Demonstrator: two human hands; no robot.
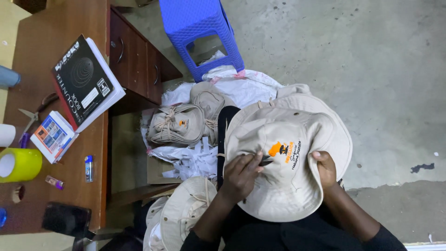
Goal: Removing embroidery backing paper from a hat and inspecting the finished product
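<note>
The beige bucket hat (288,158) lay across the person's lap, crown up toward the camera, its brim stretching longest from lower left to upper right. The right hand (325,168) gripped the brim's near edge. The left hand (240,174) pinched a small dark tool (265,161), probably snips, its tip pointing at the orange embroidered patch (281,149).

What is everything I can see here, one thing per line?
Bucket hat: one, beige with orange emblem, on the lap.
Bundled hats: a tied stack, beige, on the floor pile.
Stool: one, blue plastic, top.
Desk: one, brown wood, left.
Book: one, black cover, on desk.
Tape roll: one, yellow, desk edge.
Scissors: one pair, on desk.
Left hand: holds a small dark tool on the hat.
Right hand: grips the brim.
</note>
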